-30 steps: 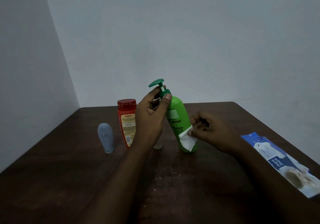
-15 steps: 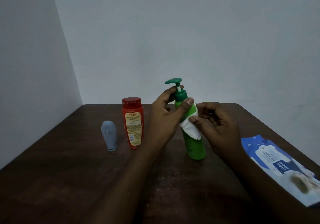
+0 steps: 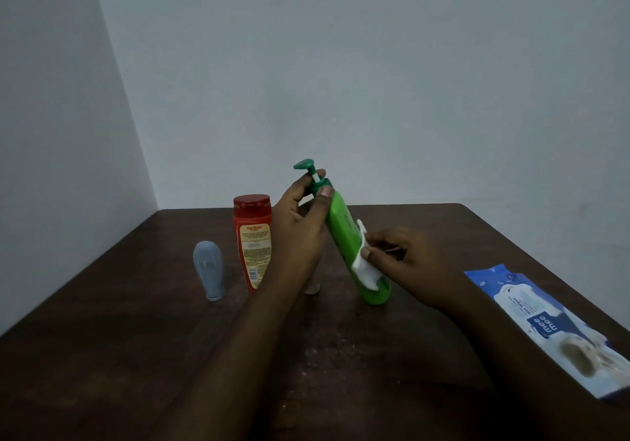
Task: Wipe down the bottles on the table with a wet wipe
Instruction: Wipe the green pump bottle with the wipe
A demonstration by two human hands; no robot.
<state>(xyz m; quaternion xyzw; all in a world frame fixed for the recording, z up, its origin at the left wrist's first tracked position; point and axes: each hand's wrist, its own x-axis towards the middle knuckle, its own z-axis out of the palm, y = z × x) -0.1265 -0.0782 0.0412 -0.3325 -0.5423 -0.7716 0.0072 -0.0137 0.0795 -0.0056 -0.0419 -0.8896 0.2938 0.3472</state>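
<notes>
Bottle being wiped: the green pump bottle [image 3: 344,232] is between the two hands. Its base seems to rest on the counter [image 3: 102,355], and it is tipped, not upright.
Long axis: slanted, with the pump head up toward the person's left and the base down toward their right.
Left hand [image 3: 300,222]: curled round the neck just under the pump, holding the tilt.
Right hand [image 3: 405,263]: pinches the wet wipe [image 3: 364,270] and presses it on the bottle's lower right flank, near the base.
What the stroke turns on: as I see it, the rest of the body lies up the slant toward the left hand, so the wipe should follow that line.
Waiting: the red bottle [image 3: 253,243] and grey-blue bottle [image 3: 208,270] stand upright, nearer the left hand.
Wipes pack [image 3: 545,321]: flat at the person's right.
</notes>
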